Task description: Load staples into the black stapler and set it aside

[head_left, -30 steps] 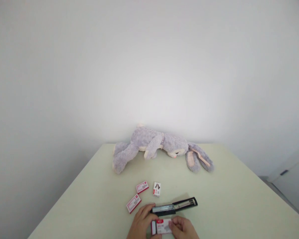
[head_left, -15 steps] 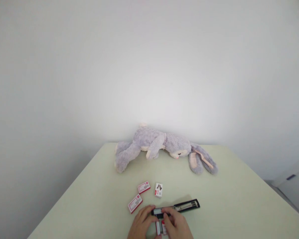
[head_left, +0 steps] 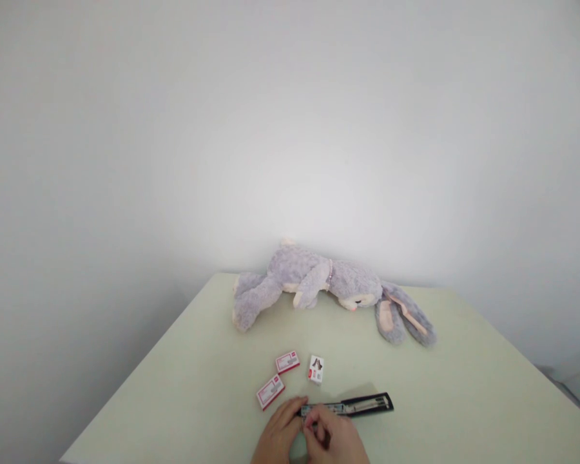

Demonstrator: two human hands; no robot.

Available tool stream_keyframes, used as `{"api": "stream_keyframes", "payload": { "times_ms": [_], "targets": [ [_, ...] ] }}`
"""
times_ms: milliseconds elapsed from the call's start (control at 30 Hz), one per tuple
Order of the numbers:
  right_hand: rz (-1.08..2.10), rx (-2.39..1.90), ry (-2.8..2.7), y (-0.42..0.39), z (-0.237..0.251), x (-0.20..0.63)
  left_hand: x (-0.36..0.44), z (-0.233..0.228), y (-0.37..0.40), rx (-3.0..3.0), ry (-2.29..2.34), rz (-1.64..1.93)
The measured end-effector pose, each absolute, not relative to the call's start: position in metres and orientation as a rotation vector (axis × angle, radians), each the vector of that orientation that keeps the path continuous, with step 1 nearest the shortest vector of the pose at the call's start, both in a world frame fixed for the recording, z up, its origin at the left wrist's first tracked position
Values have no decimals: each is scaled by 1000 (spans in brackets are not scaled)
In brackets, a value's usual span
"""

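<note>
Head view: stapler (head_left: pixel 350 406) lies opened flat on the tabletop (head_left: pixel 439 386), near edge. My left hand (head_left: pixel 279 439) steadies its near end; right hand (head_left: pixel 337 438) pinches something small at the channel, unclear what. Loading looks underway; three boxes (head_left: pixel 270 391) untouched.

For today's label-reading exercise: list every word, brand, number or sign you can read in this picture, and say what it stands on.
Nothing can be read.
Far red-and-white box: print blurred, too small.
Near red-and-white box: print blurred, too small.
White box: dark picture and red mark, no readable text.
Stapler, open flat by both hands: no visible lettering.
Plush rabbit, table, wall: no text.
</note>
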State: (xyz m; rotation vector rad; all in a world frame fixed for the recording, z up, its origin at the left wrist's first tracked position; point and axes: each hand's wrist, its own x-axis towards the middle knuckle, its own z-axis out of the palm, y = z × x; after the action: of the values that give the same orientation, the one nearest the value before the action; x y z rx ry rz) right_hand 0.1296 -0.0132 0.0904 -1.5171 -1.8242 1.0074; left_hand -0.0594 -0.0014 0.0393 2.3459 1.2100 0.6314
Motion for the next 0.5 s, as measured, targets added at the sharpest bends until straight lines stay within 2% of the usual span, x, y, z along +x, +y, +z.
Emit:
{"api": "stream_keyframes", "payload": {
  "times_ms": [267, 500],
  "targets": [
    [1059, -1550, -2060, -21, 82, 158, -52, 62, -10, 2325, 1239, 618],
    [1069, -1634, -1996, -25, 69, 195, -64, 38, -17, 2348, 1409, 827]
  ]
}}
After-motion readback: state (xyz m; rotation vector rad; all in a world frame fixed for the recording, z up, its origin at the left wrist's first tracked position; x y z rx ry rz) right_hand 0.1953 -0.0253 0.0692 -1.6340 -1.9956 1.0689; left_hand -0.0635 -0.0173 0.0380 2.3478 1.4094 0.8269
